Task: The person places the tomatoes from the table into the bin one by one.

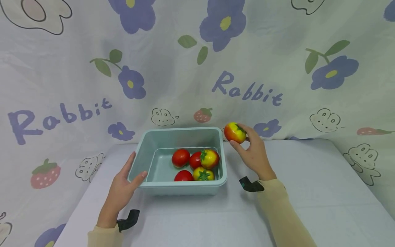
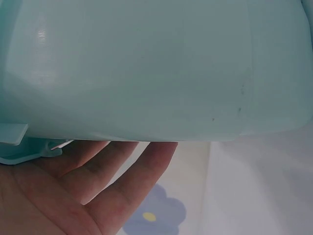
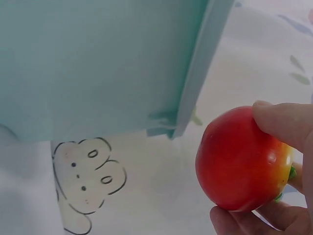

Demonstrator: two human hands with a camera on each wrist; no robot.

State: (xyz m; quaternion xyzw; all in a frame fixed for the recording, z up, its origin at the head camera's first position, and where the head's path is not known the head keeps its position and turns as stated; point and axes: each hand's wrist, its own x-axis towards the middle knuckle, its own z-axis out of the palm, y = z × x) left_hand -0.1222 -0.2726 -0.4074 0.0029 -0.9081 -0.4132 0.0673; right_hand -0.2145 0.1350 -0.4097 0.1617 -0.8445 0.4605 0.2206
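A pale blue-green plastic bin (image 1: 182,188) stands on the table with several red and red-yellow tomatoes (image 1: 181,158) in its right part. My left hand (image 1: 121,188) holds the bin's left end, thumb at the front left corner of the rim and fingers along the outer side. In the left wrist view, fingers (image 2: 129,186) reach behind the bin wall (image 2: 146,73); the thumb is hidden there. Beyond the bin's right rim, my right hand (image 1: 254,154) grips a red-yellow tomato (image 3: 239,161) between thumb and fingers, raised above the table.
The white table (image 1: 308,178) stretches to both sides of the bin and in front of it. Behind it hangs a white cloth (image 1: 172,85) printed with flowers, rabbits and lettering. Dark wrist mounts (image 1: 251,185) sit below both hands.
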